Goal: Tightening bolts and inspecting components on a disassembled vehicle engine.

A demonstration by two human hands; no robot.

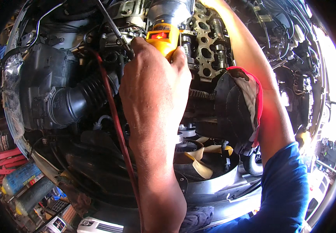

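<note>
My left hand (154, 83) reaches into an open engine bay, back up, its fingers closed round a yellow flashlight (164, 42). The light has a red switch on its body and a wide silvery head pointing away from me. A dark metal rod (113, 27) slants down to the knuckles. Along the right my right forearm (257, 66), bare above a blue sleeve, stretches toward the far side; that hand lies beyond the upper edge. Between the arms is the bared top of the engine, with a metal gasket-like plate (205, 50) pierced by holes and a camshaft (218, 39) beside it.
A red hose (115, 120) runs beside my left forearm. Left of it are a ribbed intake duct (78, 101) and a black air box (45, 77). A black cloth piece with red edging (234, 108) lies by my right forearm. Nearer sits a radiator fan (199, 163).
</note>
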